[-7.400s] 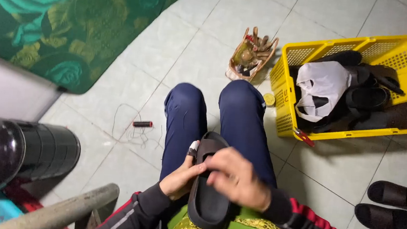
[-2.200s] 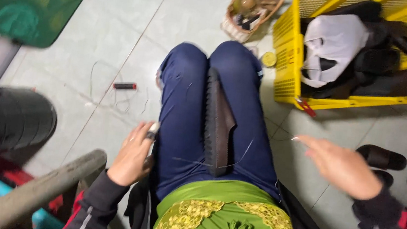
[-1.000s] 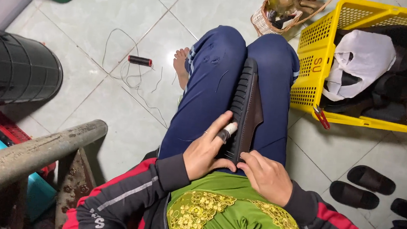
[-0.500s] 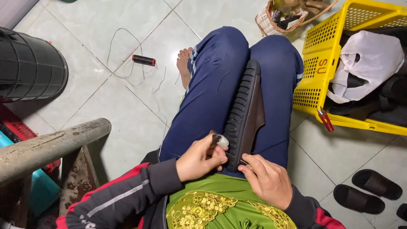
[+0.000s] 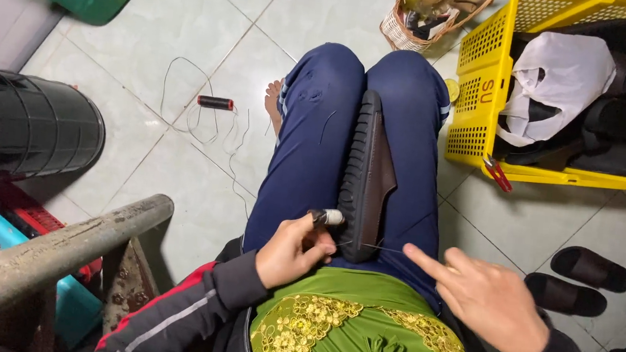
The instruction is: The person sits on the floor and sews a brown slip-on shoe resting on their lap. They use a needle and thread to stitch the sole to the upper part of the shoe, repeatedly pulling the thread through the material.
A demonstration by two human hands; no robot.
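Left hand (image 5: 287, 251): closed around a sewing awl (image 5: 326, 217), held against the black sandal (image 5: 366, 175).
Right hand (image 5: 485, 298): open, thread (image 5: 382, 248) drawn taut at its fingertips.

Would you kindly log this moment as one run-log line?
left hand: grips white-tipped awl | right hand: open, pulling thread | black rubber sandal: on edge between thighs

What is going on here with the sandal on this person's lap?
A seated person is hand-stitching a dark sandal wedged on edge between their knees. The left hand grips a small awl-like tool against the sandal's near end, while the right hand is drawn out to the side with a thin thread running from the sandal toward it. A yellow basket of footwear sits on the floor nearby.
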